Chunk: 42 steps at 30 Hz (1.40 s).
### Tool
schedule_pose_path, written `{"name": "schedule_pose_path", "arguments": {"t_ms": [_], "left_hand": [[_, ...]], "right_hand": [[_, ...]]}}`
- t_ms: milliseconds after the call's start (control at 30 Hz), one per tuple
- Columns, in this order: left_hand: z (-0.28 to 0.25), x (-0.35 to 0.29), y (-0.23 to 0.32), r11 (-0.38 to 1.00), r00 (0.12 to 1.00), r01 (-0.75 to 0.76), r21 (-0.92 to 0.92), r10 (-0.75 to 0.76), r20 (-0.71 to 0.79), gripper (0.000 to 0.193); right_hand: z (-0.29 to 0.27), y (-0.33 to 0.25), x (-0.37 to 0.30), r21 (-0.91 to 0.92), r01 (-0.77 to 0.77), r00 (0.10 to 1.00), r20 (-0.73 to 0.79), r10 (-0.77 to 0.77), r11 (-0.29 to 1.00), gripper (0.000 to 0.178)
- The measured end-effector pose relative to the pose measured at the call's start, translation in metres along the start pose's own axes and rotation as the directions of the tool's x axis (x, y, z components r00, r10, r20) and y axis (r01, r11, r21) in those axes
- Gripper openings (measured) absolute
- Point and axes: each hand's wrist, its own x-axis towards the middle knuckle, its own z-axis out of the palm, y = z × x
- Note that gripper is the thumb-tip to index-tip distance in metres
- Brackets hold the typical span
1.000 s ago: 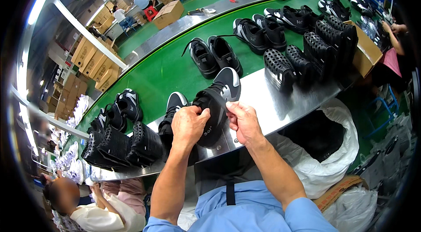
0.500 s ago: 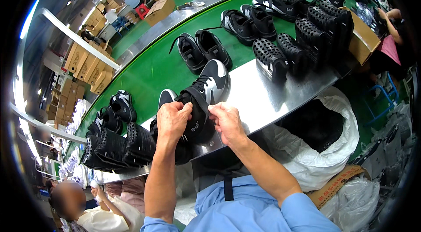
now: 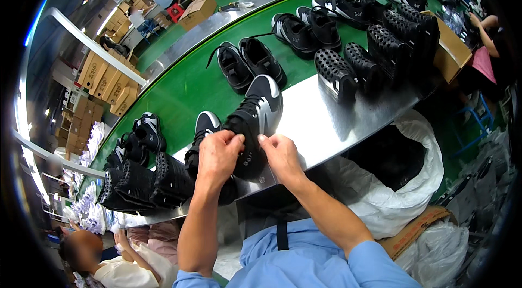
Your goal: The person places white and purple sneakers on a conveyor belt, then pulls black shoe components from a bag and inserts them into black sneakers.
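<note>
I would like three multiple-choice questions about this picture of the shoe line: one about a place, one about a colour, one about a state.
1. Where does the black and silver shoe that both hands touch rest?
A. on the metal ledge
B. on the floor
C. inside a cardboard box

2. What colour is the belt behind it?
A. blue
B. green
C. red

3. How are the left hand and right hand placed?
A. both hang free at the sides
B. one holds a cardboard box
C. the fingertips of both are at the shoe's opening

Answers:
1 A, its sole lies on the shiny steel strip.
2 B, the surface under the shoe pairs is green.
3 C, the fingers of both hands pinch at the shoe's collar.
</note>
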Motion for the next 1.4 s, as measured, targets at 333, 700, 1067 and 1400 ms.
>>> {"name": "schedule_pose_path", "arguments": {"t_ms": [333,700,1067,1400], "left_hand": [[-0.01,0.0,0.006,0.796,0.8,-0.498,0.346,0.575,-0.172,0.019],[-0.063,-0.103,-0.014,0.861,0.865,-0.353,0.366,0.45,-0.223,0.037],[-0.048,-0.096,-0.049,0.911,0.927,-0.356,0.21,0.372,-0.043,0.031],[-0.092,0.004,-0.018,0.885,0.972,-0.215,0.412,0.152,0.18,0.039]], "right_hand": [[-0.006,-0.059,-0.037,-0.326,0.596,0.8,0.17,-0.575,0.734,0.016],[-0.02,-0.075,-0.021,-0.426,0.514,0.844,0.094,-0.528,0.745,0.035],[0.021,-0.071,0.004,-0.387,0.819,0.567,0.442,-0.695,0.423,0.031],[-0.046,-0.031,0.023,-0.523,0.606,0.762,0.167,-0.625,0.599,0.036]]}}
